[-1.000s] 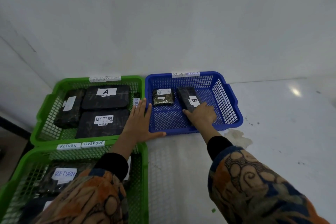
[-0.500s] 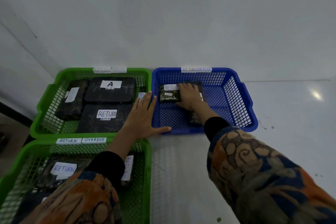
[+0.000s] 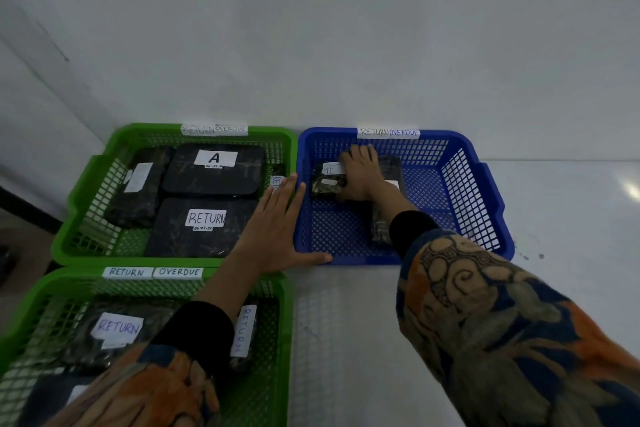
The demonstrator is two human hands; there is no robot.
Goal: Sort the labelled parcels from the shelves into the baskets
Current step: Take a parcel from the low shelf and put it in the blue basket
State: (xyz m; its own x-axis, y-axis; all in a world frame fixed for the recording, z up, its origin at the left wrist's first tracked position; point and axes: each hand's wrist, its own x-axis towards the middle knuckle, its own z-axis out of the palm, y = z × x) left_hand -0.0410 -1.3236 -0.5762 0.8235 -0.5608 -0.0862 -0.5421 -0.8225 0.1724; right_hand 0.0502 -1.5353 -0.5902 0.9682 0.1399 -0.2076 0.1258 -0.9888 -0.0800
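A white wall point(image 3: 311, 28) backs a glossy white surface point(image 3: 571, 218) with dark specks point(image 3: 541, 256).

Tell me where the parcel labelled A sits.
Head view, left side: the parcel labelled A lies in the far green basket, just behind the RETURN parcel.

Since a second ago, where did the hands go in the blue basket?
The right hand slid from the long parcel's near end toward the far wall of the blue basket. It now lies flat across that parcel and the small parcel. The left hand stayed flat against the basket's near left corner, and both parcels are still inside.
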